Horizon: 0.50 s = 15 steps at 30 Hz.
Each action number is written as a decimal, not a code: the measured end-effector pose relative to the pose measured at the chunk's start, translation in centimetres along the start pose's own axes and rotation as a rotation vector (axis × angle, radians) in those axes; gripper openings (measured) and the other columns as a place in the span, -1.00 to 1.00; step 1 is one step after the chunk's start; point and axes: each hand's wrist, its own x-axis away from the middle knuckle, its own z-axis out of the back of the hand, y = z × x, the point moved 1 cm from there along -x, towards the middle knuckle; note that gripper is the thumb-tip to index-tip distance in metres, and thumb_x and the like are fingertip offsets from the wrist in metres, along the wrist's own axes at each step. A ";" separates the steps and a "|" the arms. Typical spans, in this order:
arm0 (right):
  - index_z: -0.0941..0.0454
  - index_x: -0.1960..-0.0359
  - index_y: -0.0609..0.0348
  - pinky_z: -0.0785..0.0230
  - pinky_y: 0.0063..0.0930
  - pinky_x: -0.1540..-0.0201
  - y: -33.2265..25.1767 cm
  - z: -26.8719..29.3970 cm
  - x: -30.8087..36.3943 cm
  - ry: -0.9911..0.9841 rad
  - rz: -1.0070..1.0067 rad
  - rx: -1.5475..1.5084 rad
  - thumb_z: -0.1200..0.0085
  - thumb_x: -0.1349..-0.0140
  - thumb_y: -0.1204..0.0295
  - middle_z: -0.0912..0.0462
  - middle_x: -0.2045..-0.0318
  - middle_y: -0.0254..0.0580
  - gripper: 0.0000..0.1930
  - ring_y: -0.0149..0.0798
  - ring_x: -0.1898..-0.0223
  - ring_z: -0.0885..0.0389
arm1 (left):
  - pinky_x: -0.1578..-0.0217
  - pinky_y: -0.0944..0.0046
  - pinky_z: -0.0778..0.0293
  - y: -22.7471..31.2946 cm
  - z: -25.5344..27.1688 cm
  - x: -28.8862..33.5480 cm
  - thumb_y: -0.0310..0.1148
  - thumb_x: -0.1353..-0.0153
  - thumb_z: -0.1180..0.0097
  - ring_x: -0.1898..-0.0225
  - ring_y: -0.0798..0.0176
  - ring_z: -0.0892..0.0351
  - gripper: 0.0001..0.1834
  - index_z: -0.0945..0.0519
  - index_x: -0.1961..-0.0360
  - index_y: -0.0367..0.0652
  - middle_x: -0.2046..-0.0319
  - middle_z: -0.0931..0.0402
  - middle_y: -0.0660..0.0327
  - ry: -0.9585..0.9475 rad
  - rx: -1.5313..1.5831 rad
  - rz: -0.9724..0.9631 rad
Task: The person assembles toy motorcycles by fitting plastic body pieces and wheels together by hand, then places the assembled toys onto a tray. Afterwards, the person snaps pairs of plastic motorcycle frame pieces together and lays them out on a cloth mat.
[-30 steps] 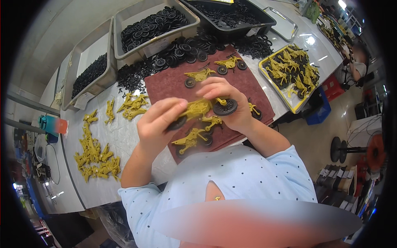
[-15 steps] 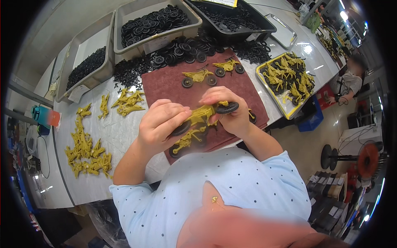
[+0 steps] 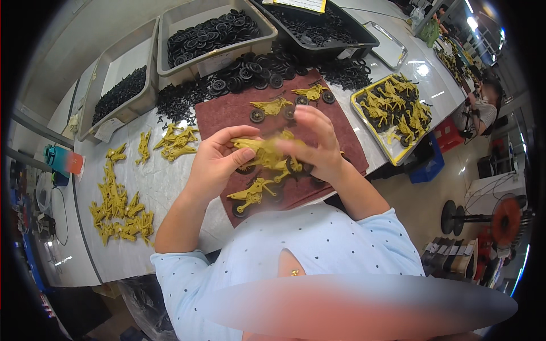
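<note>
Between my hands a yellow toy motorcycle [image 3: 263, 152] is held above the dark red cloth [image 3: 219, 116]. My left hand [image 3: 219, 156] pinches its left end between thumb and fingers. At the other end is my right hand [image 3: 321, 142], its fingers stretched apart and partly smeared by motion, the thumb close over the yellow body. Beneath and nearer me, another toy motorcycle [image 3: 250, 195] with a black wheel lies on the cloth. Farther back are two more, one yellow motorcycle [image 3: 272, 107] and another motorcycle [image 3: 311, 92] to its right. My hands partly cover other pieces.
Loose yellow body parts [image 3: 119, 207] lie at the left. Black wheels [image 3: 250, 73] are heaped behind the cloth, before a grey bin [image 3: 267, 45] of wheels. A second grey bin [image 3: 153, 85] and a black bin [image 3: 364, 42] hold small black parts. A yellow-rimmed tray [image 3: 398, 158] at right holds motorcycles.
The held motorcycle has turned, and its wheel is no longer in my right hand's fingers. My right hand has opened and lifted its fingers; my left hand has shifted its grip.
</note>
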 end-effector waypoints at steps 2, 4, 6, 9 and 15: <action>-0.51 -0.06 0.07 -0.29 -0.35 -0.16 0.3 -0.1 0.6 0.001 -0.112 -0.015 -0.16 -0.14 0.48 -0.45 -0.07 -0.07 -0.60 -0.08 -0.14 -0.40 | 0.05 0.37 -0.51 0.1 -0.2 0.1 -0.58 -0.17 -0.15 0.07 0.31 -0.56 -0.60 -0.44 -0.06 -0.36 0.09 -0.56 0.06 0.089 -0.163 -0.161; -0.31 -0.20 0.22 -0.30 -0.40 -0.13 0.5 0.4 0.9 -0.023 -0.918 -0.621 -0.08 -0.28 0.34 -0.45 -0.09 -0.05 -0.52 -0.23 -0.09 -0.45 | 0.06 0.37 -0.52 0.1 -0.9 0.4 -0.61 -0.16 -0.15 0.08 0.31 -0.57 -0.60 -0.44 -0.06 -0.36 0.10 -0.57 0.07 0.135 -0.260 -0.232; -0.27 -0.19 0.32 -0.32 -0.48 -0.08 0.7 0.4 1.1 -0.029 -0.934 -0.802 -0.03 -0.34 0.25 -0.48 -0.06 -0.06 -0.50 -0.36 -0.02 -0.49 | 0.07 0.37 -0.53 0.0 -1.2 0.5 -0.64 -0.15 -0.14 0.08 0.31 -0.57 -0.59 -0.43 -0.05 -0.37 0.10 -0.57 0.07 0.178 -0.356 -0.302; -0.39 -0.11 0.30 -0.38 -0.53 0.02 -0.5 -0.2 0.9 -0.218 -0.924 -0.786 -0.18 -0.19 0.41 -0.61 0.15 -0.14 -0.53 -0.34 0.07 -0.55 | 0.11 0.38 -0.54 -0.7 -1.3 0.2 -0.65 -0.09 -0.18 0.10 0.32 -0.58 -0.58 -0.47 -0.03 -0.33 0.14 -0.59 0.11 0.202 -0.420 -0.376; -0.59 0.17 0.26 -0.43 -0.54 0.25 -0.5 -0.8 1.0 -0.258 -0.898 -0.327 -0.22 -0.06 0.51 -0.64 0.35 -0.19 -0.73 -0.35 0.31 -0.62 | 0.20 0.40 -0.53 -2.3 -0.6 -1.0 -0.71 -0.02 -0.17 0.25 0.33 -0.58 -0.74 -0.67 0.24 -0.24 0.21 -0.61 0.18 0.248 -0.756 -0.474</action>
